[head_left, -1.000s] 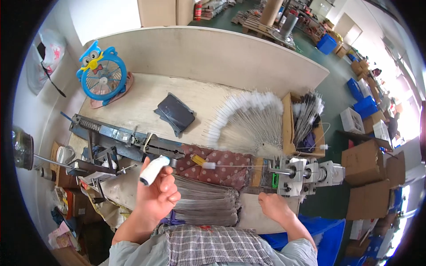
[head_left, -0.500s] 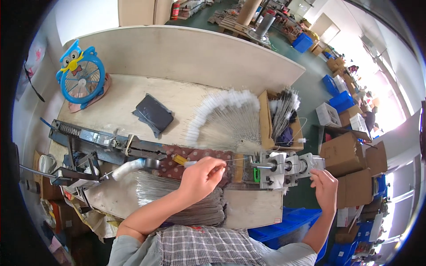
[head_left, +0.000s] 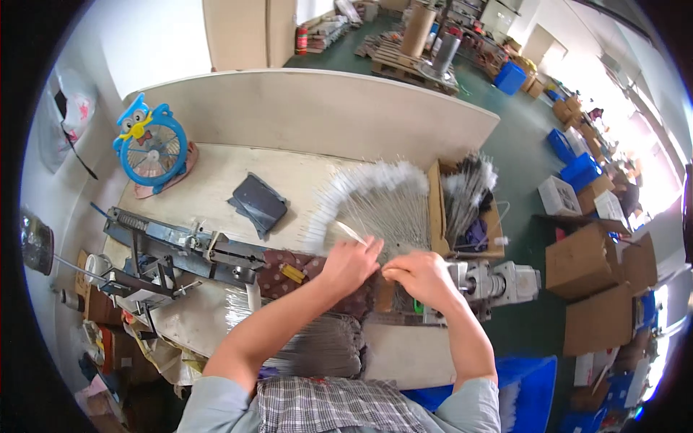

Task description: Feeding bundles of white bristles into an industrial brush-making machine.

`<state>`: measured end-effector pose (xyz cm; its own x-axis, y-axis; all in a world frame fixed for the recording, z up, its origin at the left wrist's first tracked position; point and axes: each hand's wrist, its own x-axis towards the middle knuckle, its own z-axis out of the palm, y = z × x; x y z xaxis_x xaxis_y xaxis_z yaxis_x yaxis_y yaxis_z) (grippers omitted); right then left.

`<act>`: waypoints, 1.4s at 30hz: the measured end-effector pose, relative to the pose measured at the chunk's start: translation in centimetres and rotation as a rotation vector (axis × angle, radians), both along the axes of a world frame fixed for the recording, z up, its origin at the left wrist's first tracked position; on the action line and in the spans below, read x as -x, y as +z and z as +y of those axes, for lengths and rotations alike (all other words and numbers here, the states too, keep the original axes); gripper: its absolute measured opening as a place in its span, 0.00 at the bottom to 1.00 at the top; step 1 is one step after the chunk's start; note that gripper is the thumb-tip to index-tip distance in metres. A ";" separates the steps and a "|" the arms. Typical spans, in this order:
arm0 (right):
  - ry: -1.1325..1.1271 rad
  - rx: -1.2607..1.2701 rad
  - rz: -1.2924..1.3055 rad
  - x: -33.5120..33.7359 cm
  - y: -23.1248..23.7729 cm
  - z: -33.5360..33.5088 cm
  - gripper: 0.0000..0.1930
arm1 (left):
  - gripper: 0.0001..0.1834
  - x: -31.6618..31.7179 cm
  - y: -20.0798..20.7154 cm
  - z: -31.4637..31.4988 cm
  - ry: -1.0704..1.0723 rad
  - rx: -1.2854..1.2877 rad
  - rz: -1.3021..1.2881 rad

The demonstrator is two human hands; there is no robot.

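"What is biggest on my feed?"

"The pale workbench [head_left: 216,164] across the middle of the frame, with an upright board [head_left: 310,108] along its back edge. I also get a blue bin [head_left: 533,386] at lower right."

"And on the bench?"

"A long metal rail [head_left: 170,234] at centre left, then white-tipped wires [head_left: 393,206] spread like a fan, right of centre. A bundle of grey wires [head_left: 321,343] lies at lower centre, near the plaid apron [head_left: 328,404]. Right of the spread stands an open cardboard box [head_left: 436,209] with more wires in it, and below that box I see a metal fixture [head_left: 505,280]. A blue toy-faced fan [head_left: 153,155] stands at upper left."

"Where are my hands?"

"Close together at centre. The left hand [head_left: 350,265] has its fingers drawn in, pinching the lower end of a white strip. The right hand [head_left: 422,278] is just beside it, fingers bent and pressed together; I can't tell whether anything is between them."

"Smaller things?"

"A dark flat pad [head_left: 258,204] left of centre, a yellow piece [head_left: 292,273] on the spotted cloth [head_left: 271,283], and that white strip [head_left: 351,232], blurred, slanting up and left from the left fingertips, in front of the spread wires."
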<state>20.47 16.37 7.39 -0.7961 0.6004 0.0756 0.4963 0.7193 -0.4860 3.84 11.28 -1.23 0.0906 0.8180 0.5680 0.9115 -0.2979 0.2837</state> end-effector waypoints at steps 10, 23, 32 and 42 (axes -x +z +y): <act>0.381 -0.211 0.173 10.8 0.1 -2.7 0.07 | 0.11 4.4 1.2 -14.8 0.117 0.571 -1.136; 0.258 -0.083 0.150 16.0 -1.3 -6.0 0.06 | 0.24 13.2 0.1 -18.1 0.338 0.360 -2.544; 0.139 -0.078 0.092 17.1 -1.6 -6.6 0.06 | 0.26 13.5 0.7 -18.6 0.164 0.365 -2.566; 0.150 -0.101 0.071 16.9 -1.2 -6.6 0.06 | 0.29 10.4 1.1 -15.2 0.589 0.686 -0.720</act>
<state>3.53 9.78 6.17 -0.8665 0.4621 0.1889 0.3471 0.8296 -0.4373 -6.57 -3.87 -0.10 -0.5717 0.7823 -0.2471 0.4195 0.5376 0.7315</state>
